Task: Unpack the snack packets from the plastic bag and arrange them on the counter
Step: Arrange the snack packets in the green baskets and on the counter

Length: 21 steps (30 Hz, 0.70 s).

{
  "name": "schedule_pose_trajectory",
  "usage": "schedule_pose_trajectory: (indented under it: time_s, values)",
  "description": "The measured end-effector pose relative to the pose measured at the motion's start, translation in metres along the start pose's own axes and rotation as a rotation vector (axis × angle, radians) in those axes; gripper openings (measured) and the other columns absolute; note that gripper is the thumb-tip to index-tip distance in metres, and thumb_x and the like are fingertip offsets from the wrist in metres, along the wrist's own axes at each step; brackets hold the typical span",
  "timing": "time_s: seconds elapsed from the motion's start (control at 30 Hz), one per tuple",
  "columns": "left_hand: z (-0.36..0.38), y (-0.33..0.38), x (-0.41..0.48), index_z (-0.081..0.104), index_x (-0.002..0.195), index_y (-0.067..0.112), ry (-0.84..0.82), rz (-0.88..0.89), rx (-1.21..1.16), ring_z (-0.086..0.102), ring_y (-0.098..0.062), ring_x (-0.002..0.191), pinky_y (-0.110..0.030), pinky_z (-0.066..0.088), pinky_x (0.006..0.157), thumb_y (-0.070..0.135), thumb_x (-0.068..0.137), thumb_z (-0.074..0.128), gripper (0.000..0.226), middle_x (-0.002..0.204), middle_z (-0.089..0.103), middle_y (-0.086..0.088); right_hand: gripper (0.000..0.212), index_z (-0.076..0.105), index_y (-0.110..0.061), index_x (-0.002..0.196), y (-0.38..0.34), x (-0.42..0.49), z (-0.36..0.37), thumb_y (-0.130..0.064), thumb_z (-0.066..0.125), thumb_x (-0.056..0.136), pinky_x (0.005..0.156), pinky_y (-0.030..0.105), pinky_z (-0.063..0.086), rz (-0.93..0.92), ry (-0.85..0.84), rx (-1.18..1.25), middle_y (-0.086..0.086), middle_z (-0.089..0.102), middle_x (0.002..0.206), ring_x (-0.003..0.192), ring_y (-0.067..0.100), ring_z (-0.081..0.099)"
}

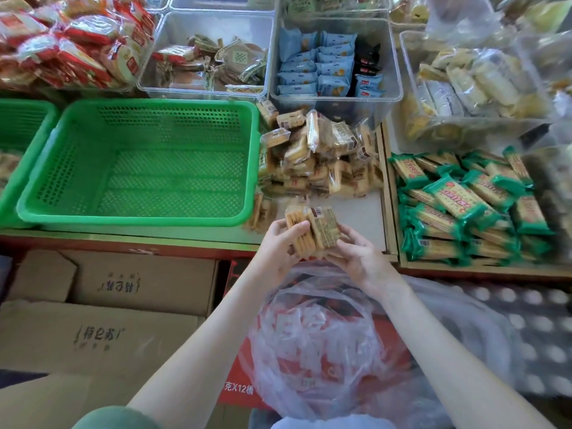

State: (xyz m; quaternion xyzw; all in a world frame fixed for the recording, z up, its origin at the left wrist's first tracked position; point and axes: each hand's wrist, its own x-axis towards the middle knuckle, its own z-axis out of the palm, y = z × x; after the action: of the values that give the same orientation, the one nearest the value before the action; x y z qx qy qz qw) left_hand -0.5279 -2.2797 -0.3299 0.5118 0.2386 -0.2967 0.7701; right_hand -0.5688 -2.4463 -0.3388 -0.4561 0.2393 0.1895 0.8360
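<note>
Held stock: we grip a small bundle of snack packets (pixel 311 232), biscuits in clear wrap, over the front edge of the counter (pixel 365 218).
Left hand (pixel 280 243): fingers curled round the bundle's left side.
Right hand (pixel 356 255): fingers and thumb clasping its right side from below.
Plastic bag (pixel 309 335): clear and crumpled, directly beneath our hands in front of the counter, resting on a red carton (pixel 241 376).
Counter stock: a loose pile of matching packets (pixel 322 153) just beyond our hands, between a green basket (pixel 139 162) and a tray of green-wrapped biscuits (pixel 464 205).
Rear: clear bins (pixel 334 57) of assorted snacks.
Floor, left: cardboard boxes (pixel 108 305).
</note>
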Motion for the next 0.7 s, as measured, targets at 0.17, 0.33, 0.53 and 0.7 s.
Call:
schedule_pose_trajectory:
  time_s: [0.17, 0.33, 0.53, 0.7]
  values:
    - [-0.023, -0.006, -0.007, 0.047, 0.13, 0.007, -0.054, 0.027, 0.032, 0.065, -0.034, 0.103, -0.047, 0.056, 0.08, 0.023, 0.082, 0.073, 0.057, 0.12, 0.062, -0.023, 0.043, 0.044, -0.007, 0.14, 0.016, 0.003, 0.01, -0.001, 0.037, 0.097, 0.103, 0.042, 0.044, 0.04, -0.031, -0.017, 0.021, 0.057, 0.132, 0.119, 0.033, 0.057]
    - [-0.041, -0.004, -0.013, 0.052, 0.128, 0.004, -0.093, 0.07, 0.025, 0.067, -0.03, 0.099, -0.037, 0.056, 0.072, 0.024, 0.078, 0.073, 0.058, 0.117, 0.065, -0.023, 0.039, 0.052, -0.012, 0.133, 0.028, 0.009, 0.031, -0.005, 0.038, 0.098, 0.099, 0.043, 0.047, 0.061, -0.116, -0.101, 0.017, 0.063, 0.124, 0.108, 0.028, 0.061]
    - [-0.061, -0.002, -0.015, 0.051, 0.124, 0.008, 0.049, 0.122, 0.144, 0.068, -0.028, 0.1, -0.033, 0.055, 0.068, 0.021, 0.084, 0.073, 0.048, 0.117, 0.065, -0.019, 0.031, 0.056, -0.025, 0.128, 0.037, 0.036, 0.047, -0.017, 0.05, 0.099, 0.103, 0.036, 0.043, -0.062, -0.02, -0.679, 0.006, 0.05, 0.138, 0.125, 0.022, 0.05]
    - [-0.078, -0.005, -0.017, 0.05, 0.119, 0.013, 0.174, 0.133, 0.214, 0.067, -0.024, 0.101, -0.038, 0.057, 0.079, 0.021, 0.083, 0.075, 0.045, 0.114, 0.065, -0.012, 0.066, 0.022, -0.023, 0.15, 0.045, 0.069, 0.047, -0.039, 0.053, 0.094, 0.107, 0.046, 0.031, -0.199, 0.344, -1.701, 0.015, 0.026, 0.151, 0.133, 0.036, 0.029]
